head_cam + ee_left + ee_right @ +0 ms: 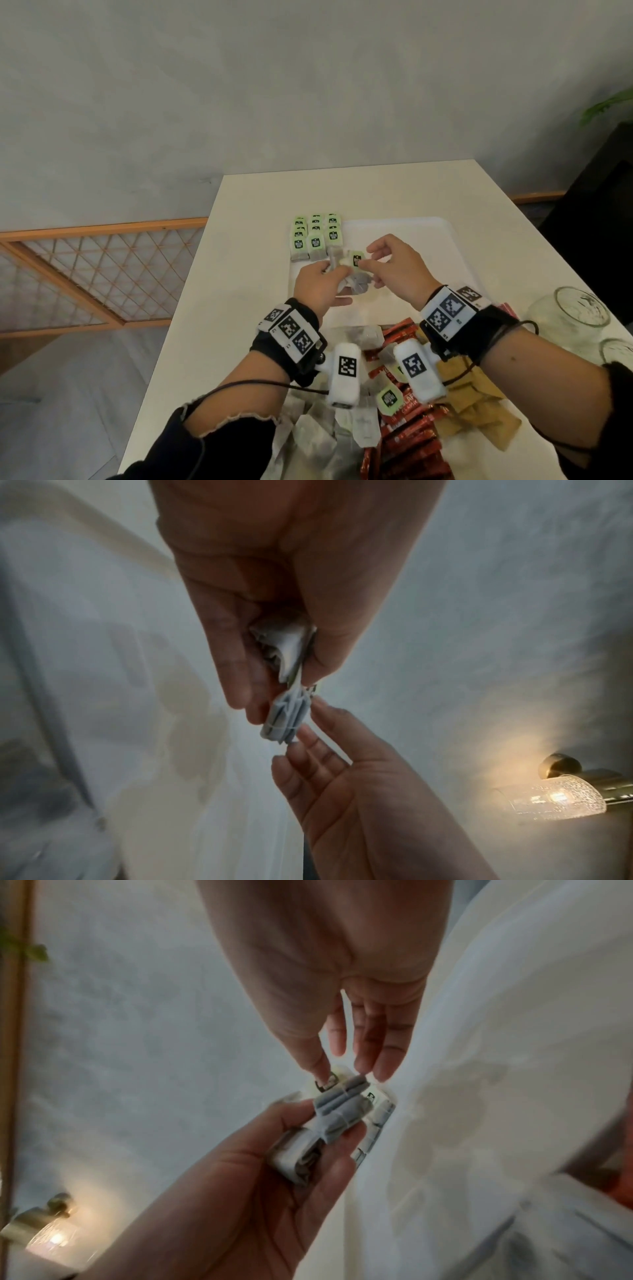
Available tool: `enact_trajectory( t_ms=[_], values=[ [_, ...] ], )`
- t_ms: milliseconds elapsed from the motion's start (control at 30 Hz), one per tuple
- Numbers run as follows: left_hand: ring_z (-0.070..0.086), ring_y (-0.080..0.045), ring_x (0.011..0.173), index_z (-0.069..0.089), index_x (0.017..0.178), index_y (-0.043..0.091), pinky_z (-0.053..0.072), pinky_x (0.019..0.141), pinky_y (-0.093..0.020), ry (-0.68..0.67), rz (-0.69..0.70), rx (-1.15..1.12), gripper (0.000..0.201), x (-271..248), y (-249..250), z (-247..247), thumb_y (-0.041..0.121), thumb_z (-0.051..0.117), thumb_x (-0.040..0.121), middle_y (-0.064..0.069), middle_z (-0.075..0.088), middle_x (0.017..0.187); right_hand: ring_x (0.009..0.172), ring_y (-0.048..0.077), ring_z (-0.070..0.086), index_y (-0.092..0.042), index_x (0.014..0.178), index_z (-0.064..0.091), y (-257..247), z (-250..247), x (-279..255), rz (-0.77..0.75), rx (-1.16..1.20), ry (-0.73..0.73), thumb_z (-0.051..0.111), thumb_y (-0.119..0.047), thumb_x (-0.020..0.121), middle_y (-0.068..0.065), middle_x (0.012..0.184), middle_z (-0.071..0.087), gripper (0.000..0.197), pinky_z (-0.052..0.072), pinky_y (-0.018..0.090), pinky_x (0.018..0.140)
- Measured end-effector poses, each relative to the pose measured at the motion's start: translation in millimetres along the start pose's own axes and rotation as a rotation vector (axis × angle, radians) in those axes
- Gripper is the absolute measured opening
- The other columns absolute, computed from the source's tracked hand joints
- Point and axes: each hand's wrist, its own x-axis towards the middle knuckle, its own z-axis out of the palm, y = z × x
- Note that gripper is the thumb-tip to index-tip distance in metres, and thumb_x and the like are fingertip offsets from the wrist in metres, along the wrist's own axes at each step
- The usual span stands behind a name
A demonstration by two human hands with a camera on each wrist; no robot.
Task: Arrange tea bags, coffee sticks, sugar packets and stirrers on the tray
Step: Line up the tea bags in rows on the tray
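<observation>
**Both hands on a clutch of tea bags above the tray**

Nearest my head camera, at six o'clock, a loose heap of tea bags (318, 435), red coffee sticks (407, 442) and brown sugar packets (479, 411) runs off the bottom edge, partly hidden behind the wrist units. I cannot pick out any stirrers.

Over the white tray (428, 233), my left hand (317, 286) has its fingers curled round a bunch of tea bags (337, 1118); the wrist views show folded grey pouches bound with string, but blur and the palm keep me from counting them. My right hand (394, 265) pinches a green tag (356, 261) at the top of that bunch between thumb and fingertips (320, 1066), the other fingers straight beside it.

At eleven o'clock from the hands, rows of green-tagged tea bags (315, 236) lie overlapping at the tray's left end. Two glass jars (572, 310) sit at three o'clock, the nearer one cut by the frame.
</observation>
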Motion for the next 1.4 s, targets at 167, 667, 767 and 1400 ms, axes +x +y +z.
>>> enact_trajectory(
  t_ms=[167,667,767,1400],
  values=[
    [0.067,-0.016,0.061,0.065,0.110,-0.005,0.060,0.063,-0.032,-0.004,-0.009,0.023,0.027,24,2,-10,0.013,0.064,0.089,-0.013,0.067,0.089,0.054,0.016,0.059,0.003,0.101,0.064,9,11,36,0.062,0.102,-0.117,0.068,-0.012,0.089,0.009,0.074,0.060,0.020,0.055,0.028,0.056],
    [0.068,-0.018,0.078,0.070,0.098,0.014,0.061,0.068,-0.030,0.135,-0.010,-0.118,0.009,82,-7,-69,0.016,0.066,0.090,-0.009,0.071,0.096,0.059,0.019,0.062,-0.018,0.083,0.075,37,43,121,0.031,-0.023,-0.049,0.080,-0.019,0.078,0.011,0.069,0.071,0.007,0.060,0.041,0.073],
    [0.067,-0.018,0.076,0.070,0.100,0.013,0.059,0.070,-0.031,0.125,-0.031,-0.147,0.012,85,-11,-69,0.018,0.066,0.091,-0.009,0.072,0.097,0.057,0.019,0.061,-0.017,0.083,0.073,34,49,127,0.025,-0.005,-0.047,0.081,-0.018,0.077,0.012,0.066,0.070,0.010,0.060,0.042,0.074],
    [0.063,-0.003,0.064,0.070,0.106,0.014,0.059,0.074,-0.031,0.011,0.038,-0.172,0.018,49,-2,-42,0.023,0.066,0.092,0.003,0.069,0.081,0.062,0.008,0.056,-0.020,0.076,0.067,10,48,50,-0.069,0.185,-0.184,0.079,-0.022,0.079,-0.004,0.069,0.065,0.013,0.049,0.026,0.060]
  ],
)
